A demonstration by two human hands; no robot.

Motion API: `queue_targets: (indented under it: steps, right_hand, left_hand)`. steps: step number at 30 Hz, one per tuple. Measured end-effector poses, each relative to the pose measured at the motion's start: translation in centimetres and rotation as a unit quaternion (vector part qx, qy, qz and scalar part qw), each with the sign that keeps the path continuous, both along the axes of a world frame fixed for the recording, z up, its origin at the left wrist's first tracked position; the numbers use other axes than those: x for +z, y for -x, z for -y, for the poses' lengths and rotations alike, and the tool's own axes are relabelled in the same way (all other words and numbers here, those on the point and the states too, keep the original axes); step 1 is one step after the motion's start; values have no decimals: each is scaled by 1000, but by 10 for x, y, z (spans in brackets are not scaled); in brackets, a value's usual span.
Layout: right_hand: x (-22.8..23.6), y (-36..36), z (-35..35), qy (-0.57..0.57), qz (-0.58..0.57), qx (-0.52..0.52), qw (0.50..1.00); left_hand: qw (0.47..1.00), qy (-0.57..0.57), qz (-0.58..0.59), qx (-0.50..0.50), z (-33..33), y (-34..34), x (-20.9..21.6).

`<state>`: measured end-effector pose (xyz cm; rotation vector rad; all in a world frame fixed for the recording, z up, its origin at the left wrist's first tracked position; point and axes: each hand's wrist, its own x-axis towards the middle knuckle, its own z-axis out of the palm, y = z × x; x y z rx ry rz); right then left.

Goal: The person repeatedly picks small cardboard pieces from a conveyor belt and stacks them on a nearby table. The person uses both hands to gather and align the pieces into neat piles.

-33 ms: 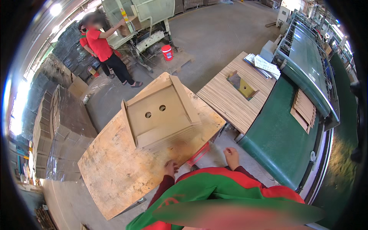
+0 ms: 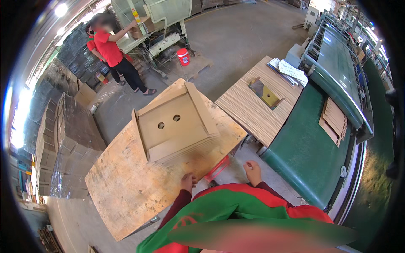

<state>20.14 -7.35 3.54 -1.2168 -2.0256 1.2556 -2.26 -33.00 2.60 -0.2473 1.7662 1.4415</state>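
My left hand [image 2: 188, 182] hovers by the near edge of a worn wooden table [image 2: 122, 192], its fingers loosely bent and slightly apart, holding nothing. To its right, past the table's corner, my right hand [image 2: 252, 173] hangs in the air above the floor. Its fingers are curled in, and nothing shows in them. Ahead of both hands lies a stack of flat cardboard sheets [image 2: 179, 134]. The top sheet has two round holes and folded-up flaps along its sides. Neither hand touches the stack.
A red plastic stool [image 2: 217, 169] stands under the table's near edge. On the right are a striped stack of cardboard [image 2: 236, 99] with papers [image 2: 291, 71], and a green conveyor belt [image 2: 295, 164] carrying cardboard pieces [image 2: 333, 122]. Wrapped cartons [image 2: 78, 147] stand left; two people work at a machine behind.
My right hand has shifted slightly left and up; my left hand has barely moved. The view has shifted a little, and the cardboard stack stays in place on the table.
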Motion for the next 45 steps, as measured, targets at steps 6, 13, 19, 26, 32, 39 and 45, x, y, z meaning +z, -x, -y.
queue_targets:
  steps: [6,13,19,26,32,39,45]
  right_hand:
    - [28,-12,-38,-80,-85,6,993]
    - [18,-130,-105,-93,-48,-113,988]
    - [-26,-283,-154,-18,54,-299,953]
    - [-40,-417,-187,63,346,-510,785]
    - [-66,-448,-204,207,428,-318,820]
    - [-58,-437,-204,257,443,-297,806]
    - [-49,-434,-197,258,435,-297,810]
  left_hand:
    - [961,-21,-163,-223,-117,-22,6]
    - [822,194,-462,-271,-241,-47,-3]
    - [762,395,-339,-384,-281,-52,3]
    - [732,453,-295,-415,-291,-48,12]
    - [731,469,-283,-406,-294,-48,11]
    - [707,503,-278,-413,-296,-41,0]
    - [698,521,-278,-404,-296,-37,-13]
